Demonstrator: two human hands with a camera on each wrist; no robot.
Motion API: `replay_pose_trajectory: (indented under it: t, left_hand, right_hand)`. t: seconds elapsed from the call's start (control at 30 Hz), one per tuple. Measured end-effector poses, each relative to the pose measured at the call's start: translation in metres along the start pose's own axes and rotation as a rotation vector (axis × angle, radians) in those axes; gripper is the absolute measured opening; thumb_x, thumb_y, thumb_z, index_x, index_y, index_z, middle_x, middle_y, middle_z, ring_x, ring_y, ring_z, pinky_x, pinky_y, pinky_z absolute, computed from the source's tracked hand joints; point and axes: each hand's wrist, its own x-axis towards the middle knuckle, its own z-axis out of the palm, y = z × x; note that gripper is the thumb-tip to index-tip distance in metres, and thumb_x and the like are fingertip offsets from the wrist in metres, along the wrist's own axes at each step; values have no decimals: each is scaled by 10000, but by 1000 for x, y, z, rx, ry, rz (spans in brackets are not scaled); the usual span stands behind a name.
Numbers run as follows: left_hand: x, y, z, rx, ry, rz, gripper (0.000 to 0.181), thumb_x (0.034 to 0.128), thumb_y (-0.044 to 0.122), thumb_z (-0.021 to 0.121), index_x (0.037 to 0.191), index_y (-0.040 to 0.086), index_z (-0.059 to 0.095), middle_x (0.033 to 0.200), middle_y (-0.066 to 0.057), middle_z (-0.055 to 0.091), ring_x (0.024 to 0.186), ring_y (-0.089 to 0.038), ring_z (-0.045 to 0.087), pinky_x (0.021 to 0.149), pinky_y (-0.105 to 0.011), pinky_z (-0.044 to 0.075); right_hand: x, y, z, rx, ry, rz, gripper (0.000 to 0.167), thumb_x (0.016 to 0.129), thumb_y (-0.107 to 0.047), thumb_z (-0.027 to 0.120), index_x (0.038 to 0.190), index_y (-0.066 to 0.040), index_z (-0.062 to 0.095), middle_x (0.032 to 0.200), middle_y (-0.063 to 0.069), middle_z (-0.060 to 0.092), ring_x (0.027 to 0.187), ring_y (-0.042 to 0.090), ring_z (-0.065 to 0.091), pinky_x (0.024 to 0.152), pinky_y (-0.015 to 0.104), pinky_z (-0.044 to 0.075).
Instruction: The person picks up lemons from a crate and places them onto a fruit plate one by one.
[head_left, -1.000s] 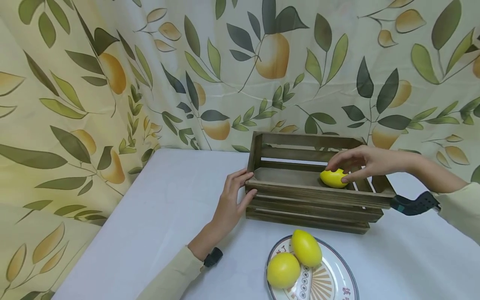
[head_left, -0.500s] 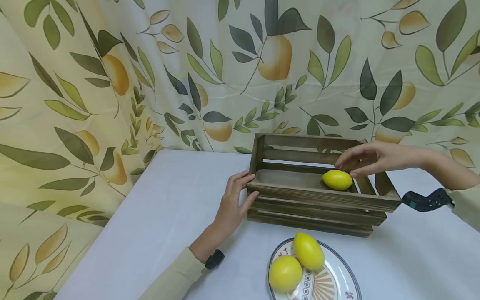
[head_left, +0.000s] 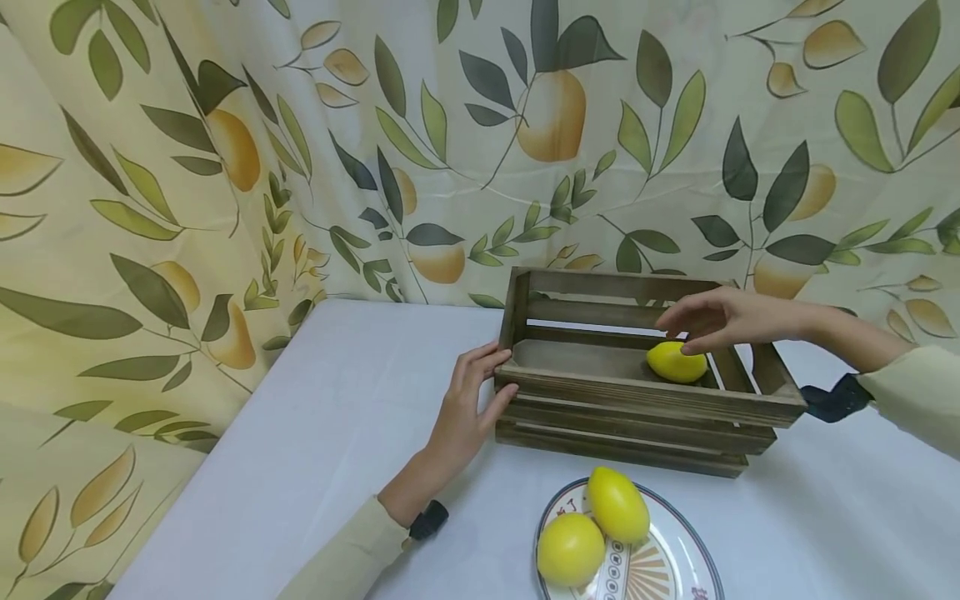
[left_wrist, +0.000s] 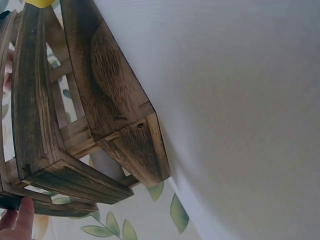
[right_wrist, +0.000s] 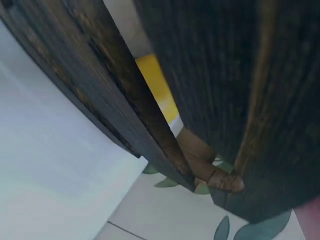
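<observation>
A dark brown wooden crate (head_left: 645, 387) with slatted sides stands on the table. My left hand (head_left: 461, 417) holds its left front corner, fingers over the rim and thumb against the front; in the left wrist view a finger (left_wrist: 25, 215) lies on a slat. Inside the crate, toward its right end, is a yellow lemon (head_left: 675, 363), also glimpsed between the slats in the right wrist view. My right hand (head_left: 720, 318) hovers over that lemon with fingers apart and loosely bent. Its thumb overlaps the lemon's top edge; whether they touch I cannot tell.
In front of the crate, a round patterned plate (head_left: 675, 542) carries two more yellow lemons, one lemon (head_left: 618, 504) behind the other lemon (head_left: 571, 549). A white cloth covers the table (head_left: 315, 433). Behind hangs a leaf-and-fruit curtain (head_left: 450, 150).
My right hand has let go of the lemon, which stays in the crate; it moved right, then back left over it. My left hand keeps its hold, and the view has shifted slightly.
</observation>
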Motion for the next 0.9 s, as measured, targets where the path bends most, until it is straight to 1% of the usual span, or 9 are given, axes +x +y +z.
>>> replay_pose_trajectory:
  t: [0.1,0.2,0.3,0.4,0.47,0.6,0.73,0.8,0.9]
  left_hand:
    - [0,0,1,-2,4,0,434,941,65,642,1343,50,480,1395,-150,407,1247,-260,507,1039,-280,477]
    - [-1,0,1,-5,-2,-4,434,943,70,641,1346,51,478,1396,-152,405,1245,-262,508,1044,-280,473]
    - [-2,1,0,-2,-10,-9,437,944,69,640,1347,51,475,1397,-153,402,1241,-263,511,1045,-280,472]
    - [-1,2,-1,-2,-11,-9,440,944,67,639,1351,52,471,1402,-152,397,1247,-260,507,1044,-287,474]
    - [-1,2,-2,-4,-10,-10,441,945,68,637,1353,51,470,1404,-149,396,1254,-258,501,1043,-299,477]
    - [0,2,-3,-12,-14,-8,440,947,68,635,1355,43,472,1405,-153,394,1263,-260,493,1041,-337,484]
    - [0,1,-3,-6,-14,-6,441,942,60,640,1351,44,475,1403,-155,397,1252,-262,502,1038,-333,485]
    - [0,0,-3,-2,-13,0,444,937,54,645,1348,43,476,1401,-160,396,1246,-269,507,1034,-331,488]
    - [-1,0,-3,1,-10,7,447,932,47,650,1344,41,477,1398,-165,396,1240,-277,511,1032,-326,489]
  right_hand:
    - [9,3,1,26,-36,41,406,890,-12,684,1257,84,537,1203,-173,599,1075,-2,608,849,213,570]
    - [15,6,2,22,-73,106,433,880,-49,707,1262,73,543,1223,-64,593,1077,-3,590,852,231,575]
    - [19,9,4,-31,-97,169,443,851,-73,741,1247,40,577,1233,84,589,1094,115,594,843,279,588]
    - [26,13,6,-104,-109,232,434,818,-69,768,1213,20,613,1221,159,581,1105,280,576,833,336,593]
    - [30,16,8,-151,-123,266,435,804,-59,777,1201,23,621,1216,169,577,1101,349,557,836,382,591]
    - [36,22,10,-223,-162,315,465,772,-54,798,1197,19,625,1222,168,570,1114,377,535,879,486,559]
    - [37,25,11,-258,-205,346,476,774,-77,798,1206,13,620,1251,202,544,1139,403,515,921,574,508]
    - [38,27,12,-273,-227,360,454,789,-89,788,1203,2,625,1251,203,539,1133,394,517,925,582,502]
    - [40,29,15,-313,-268,369,417,808,-105,774,1195,-33,637,1224,175,553,1102,354,522,909,552,508]
